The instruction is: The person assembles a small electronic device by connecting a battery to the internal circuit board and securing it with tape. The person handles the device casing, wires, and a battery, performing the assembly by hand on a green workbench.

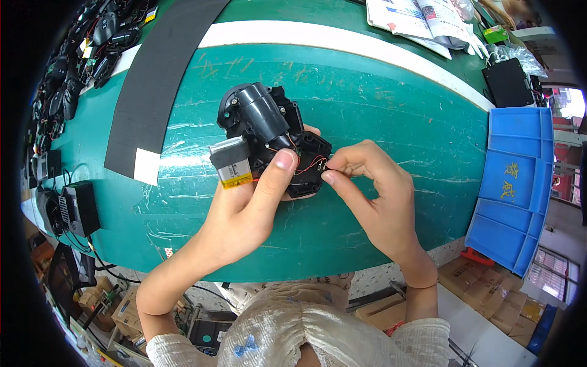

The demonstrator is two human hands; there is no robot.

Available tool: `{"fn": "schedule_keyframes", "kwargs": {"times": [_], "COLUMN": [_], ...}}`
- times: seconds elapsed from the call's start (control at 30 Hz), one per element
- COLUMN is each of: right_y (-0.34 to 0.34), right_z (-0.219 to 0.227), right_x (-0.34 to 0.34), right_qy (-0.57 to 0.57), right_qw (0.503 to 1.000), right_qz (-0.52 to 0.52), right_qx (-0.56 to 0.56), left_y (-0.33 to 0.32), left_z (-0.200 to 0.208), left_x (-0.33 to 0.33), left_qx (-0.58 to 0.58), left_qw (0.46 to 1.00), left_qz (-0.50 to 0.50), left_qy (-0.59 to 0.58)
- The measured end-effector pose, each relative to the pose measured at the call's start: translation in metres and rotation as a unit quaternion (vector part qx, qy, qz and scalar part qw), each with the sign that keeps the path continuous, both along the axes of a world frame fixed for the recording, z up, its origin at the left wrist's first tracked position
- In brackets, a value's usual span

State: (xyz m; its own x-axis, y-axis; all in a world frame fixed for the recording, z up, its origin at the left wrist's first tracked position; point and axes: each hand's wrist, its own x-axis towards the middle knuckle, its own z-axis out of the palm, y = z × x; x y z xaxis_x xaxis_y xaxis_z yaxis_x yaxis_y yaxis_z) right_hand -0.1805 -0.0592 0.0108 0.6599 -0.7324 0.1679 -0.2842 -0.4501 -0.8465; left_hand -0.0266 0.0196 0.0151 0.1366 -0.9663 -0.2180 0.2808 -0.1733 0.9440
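My left hand (247, 205) is closed around an opened black plastic housing (299, 174), its thumb pressing on the inside. A black cylindrical motor (262, 113) sits in the upper part of the housing. A silver pouch battery (232, 162) with a yellow end hangs at the housing's left side, by my left fingers. Thin red wires (315, 164) run across the housing's inside to its right edge. There my right hand (376, 196) pinches with thumb and forefinger; what lies between the fingertips is too small to make out.
A black mat strip (147, 92) lies on the green table (367, 104), a white paper piece (147, 166) on its near end. Black devices with wires (104, 37) crowd the far left. A black box (79, 205) stands left, blue crates (510, 183) right, papers (416, 21) far right.
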Motion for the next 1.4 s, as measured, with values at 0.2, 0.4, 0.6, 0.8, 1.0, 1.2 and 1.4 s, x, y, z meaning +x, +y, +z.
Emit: {"fn": "schedule_keyframes", "kwargs": {"times": [0.2,0.4,0.6,0.8,1.0,1.2,1.4], "right_y": [0.0,0.0,0.001,-0.001,-0.002,0.008,0.014], "right_z": [0.001,-0.005,-0.011,-0.02,-0.016,-0.011,-0.01], "right_x": [-0.001,0.002,0.007,0.007,0.003,0.006,0.007], "right_qy": [0.001,-0.021,-0.038,-0.084,-0.096,-0.191,-0.18], "right_qw": [1.0,0.998,0.999,0.996,0.994,0.962,0.936], "right_qz": [0.003,0.017,0.015,-0.014,0.021,-0.017,0.026], "right_qx": [-0.022,-0.049,-0.031,-0.001,-0.042,0.194,0.302], "left_y": [0.0,0.0,-0.003,-0.007,-0.012,-0.009,-0.004], "left_z": [-0.004,-0.007,-0.006,-0.016,-0.014,-0.015,-0.029], "left_x": [0.001,0.001,-0.001,-0.001,0.006,0.001,-0.001], "left_qx": [-0.024,-0.015,0.027,-0.001,0.026,-0.089,-0.199], "left_qw": [0.999,0.999,0.997,0.999,0.996,0.993,0.978], "left_qz": [0.0,0.016,0.066,0.02,0.015,0.041,0.058], "left_qy": [-0.049,-0.05,0.032,0.025,0.084,0.06,0.006]}}
